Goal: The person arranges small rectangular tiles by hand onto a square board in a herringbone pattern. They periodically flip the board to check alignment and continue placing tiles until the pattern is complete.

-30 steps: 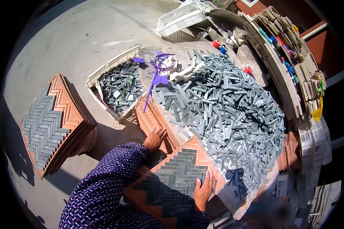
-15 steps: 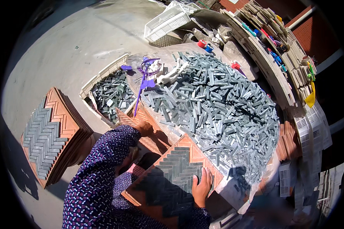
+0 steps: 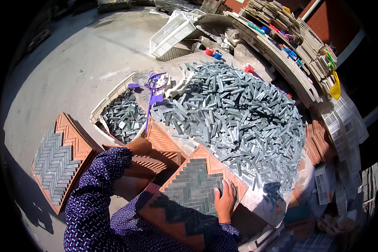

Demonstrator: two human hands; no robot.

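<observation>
My left hand is closed on the edge of a tilted orange tray with moulded ridges, most of its face turned away from me. Another orange tray with herringbone grooves stands just behind it. In front of me rests a herringbone tray partly filled with dark grey stone strips. My right hand lies on its right side, fingers stretched over the border and thumb apart. Shadow covers the tray's lower part.
A big heap of loose grey strips spreads beyond the tray. A cream crate of strips stands left of it, near a purple strap. Stacked trays topped with strips stand far left. Stone slabs curve along the right.
My left hand has moved left and slightly nearer, tilting the orange tray away from the grooved one behind. My right hand stays on the filled tray. The view has shifted a little.
</observation>
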